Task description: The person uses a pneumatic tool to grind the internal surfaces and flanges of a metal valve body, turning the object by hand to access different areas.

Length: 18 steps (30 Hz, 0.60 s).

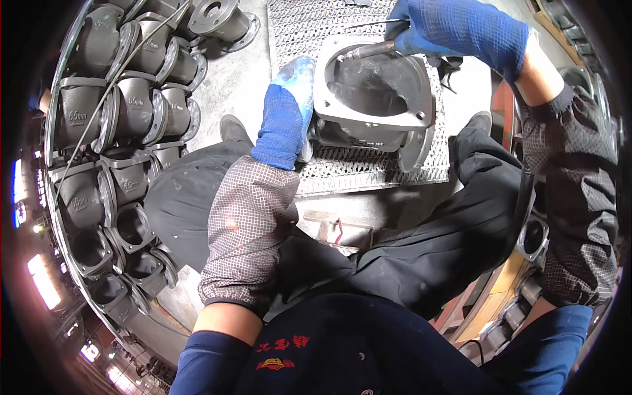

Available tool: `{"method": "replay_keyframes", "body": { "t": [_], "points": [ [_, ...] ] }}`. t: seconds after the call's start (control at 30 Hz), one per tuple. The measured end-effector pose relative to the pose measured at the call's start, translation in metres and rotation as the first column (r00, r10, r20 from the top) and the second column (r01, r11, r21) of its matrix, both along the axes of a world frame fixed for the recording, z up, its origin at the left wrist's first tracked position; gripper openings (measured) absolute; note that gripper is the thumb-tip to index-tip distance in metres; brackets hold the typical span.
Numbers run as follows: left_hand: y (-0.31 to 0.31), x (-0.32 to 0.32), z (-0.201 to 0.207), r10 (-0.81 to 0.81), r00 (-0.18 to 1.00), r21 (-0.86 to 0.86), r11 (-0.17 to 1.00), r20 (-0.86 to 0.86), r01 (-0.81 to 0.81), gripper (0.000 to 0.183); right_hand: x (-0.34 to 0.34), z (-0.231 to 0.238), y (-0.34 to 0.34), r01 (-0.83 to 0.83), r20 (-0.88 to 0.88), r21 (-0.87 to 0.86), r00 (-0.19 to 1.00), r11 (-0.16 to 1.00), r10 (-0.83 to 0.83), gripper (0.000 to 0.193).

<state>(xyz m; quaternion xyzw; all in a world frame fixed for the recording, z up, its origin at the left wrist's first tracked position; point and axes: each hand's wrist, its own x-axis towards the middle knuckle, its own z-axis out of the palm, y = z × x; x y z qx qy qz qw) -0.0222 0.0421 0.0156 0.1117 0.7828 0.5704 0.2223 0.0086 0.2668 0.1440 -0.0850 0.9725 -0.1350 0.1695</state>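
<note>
A grey cast-iron valve body (359,137) sits in front of me, its square flange and round opening facing up. My left hand (291,92), in a blue coated glove, is closed against the valve body's left side and steadies it; its fingertips are partly hidden. My right hand (444,29), gloved in blue too, is closed around a slim rod-shaped metal tool (368,50). The tool lies across the far part of the opening, with its tip by the flange's far left corner. Its exact kind is not clear.
A textured grey mat (355,178) lies beneath the valve body. Several similar castings (135,108) stand stacked at the left, with a thin rod or cable (108,92) across them. One casting (220,20) stands apart at the far left. More castings (532,234) line the right side.
</note>
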Motion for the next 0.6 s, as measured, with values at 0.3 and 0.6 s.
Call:
{"method": "replay_keyframes", "body": {
  "t": [0.3, 0.6],
  "points": [
    [0.004, 0.003, 0.007, 0.072, 0.995, -0.032, 0.997, 0.068, -0.070, 0.031, 0.000, 0.008, 0.002, -0.051, -0.071, 0.077, 0.996, 0.996, 0.056, 0.021],
    [0.004, 0.001, 0.000, 0.107, 0.990, 0.024, 0.994, 0.092, -0.110, 0.036, -0.001, 0.001, 0.000, -0.066, -0.090, 0.101, 0.993, 0.993, 0.076, 0.020]
  ]
}}
